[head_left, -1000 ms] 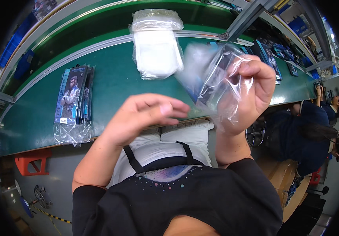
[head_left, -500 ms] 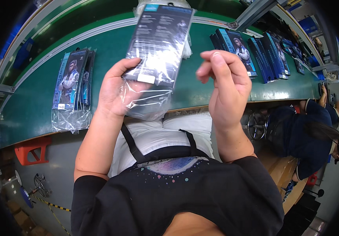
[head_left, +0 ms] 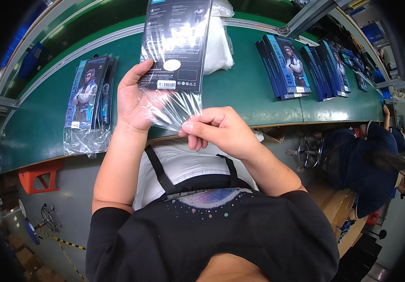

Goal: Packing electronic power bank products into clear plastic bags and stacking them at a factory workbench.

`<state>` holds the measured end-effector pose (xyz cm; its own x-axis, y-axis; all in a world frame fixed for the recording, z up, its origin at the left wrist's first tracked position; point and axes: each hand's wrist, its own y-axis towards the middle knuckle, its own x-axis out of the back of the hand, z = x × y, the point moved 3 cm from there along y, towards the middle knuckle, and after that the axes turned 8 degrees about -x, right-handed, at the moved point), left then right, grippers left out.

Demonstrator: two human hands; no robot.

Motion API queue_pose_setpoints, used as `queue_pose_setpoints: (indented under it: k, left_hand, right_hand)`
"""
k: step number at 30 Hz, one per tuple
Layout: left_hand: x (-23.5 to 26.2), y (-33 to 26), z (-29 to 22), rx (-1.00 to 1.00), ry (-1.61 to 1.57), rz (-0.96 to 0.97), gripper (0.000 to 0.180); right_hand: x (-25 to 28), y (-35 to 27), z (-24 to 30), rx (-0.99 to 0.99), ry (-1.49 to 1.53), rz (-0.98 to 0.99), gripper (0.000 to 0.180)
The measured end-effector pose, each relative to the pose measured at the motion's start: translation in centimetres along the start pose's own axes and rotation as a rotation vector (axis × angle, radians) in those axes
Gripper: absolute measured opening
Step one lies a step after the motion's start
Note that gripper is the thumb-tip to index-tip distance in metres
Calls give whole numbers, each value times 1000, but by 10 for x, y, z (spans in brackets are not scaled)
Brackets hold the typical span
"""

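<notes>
My left hand grips a flat black box in a clear plastic bag, thumb on its left edge. The box's back faces up, with a white round sticker and a barcode label near its lower end. Between thumb and fingers, my right hand pinches the gathered loose end of the bag below the box. Left of my hands, several bagged boxes lie stacked on the green table, a printed figure on the top one.
The green table spans the view. White plastic bags lie behind the held box. Unbagged boxes lean in groups at the right, near a metal post. A red stool stands below left; another person sits at the right.
My right hand has come down and left from beside the box and taken hold of the bag's loose end. The bagged box has shifted slightly up and left.
</notes>
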<state>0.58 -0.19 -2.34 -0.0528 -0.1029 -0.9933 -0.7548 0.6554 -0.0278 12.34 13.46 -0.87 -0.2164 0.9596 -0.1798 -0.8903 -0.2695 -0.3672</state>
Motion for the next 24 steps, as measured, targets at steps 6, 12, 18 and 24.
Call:
queue_pose_setpoints:
  k: [6,12,18,24]
  left_hand:
    - [6,0,0,66,-45,28,32]
    - [-2,-2,0,56,-96,23,34]
    - [3,-7,-9,35,-68,-38,34]
    - [-25,-29,-19,-164,401,-31,46]
  right_hand:
    - [-2,0,-1,-8,17,10,16]
    - [1,-2,-4,29,20,19,14]
    - [12,-3,-1,80,58,-38,17]
    - [36,-9,18,509,17,-499,20]
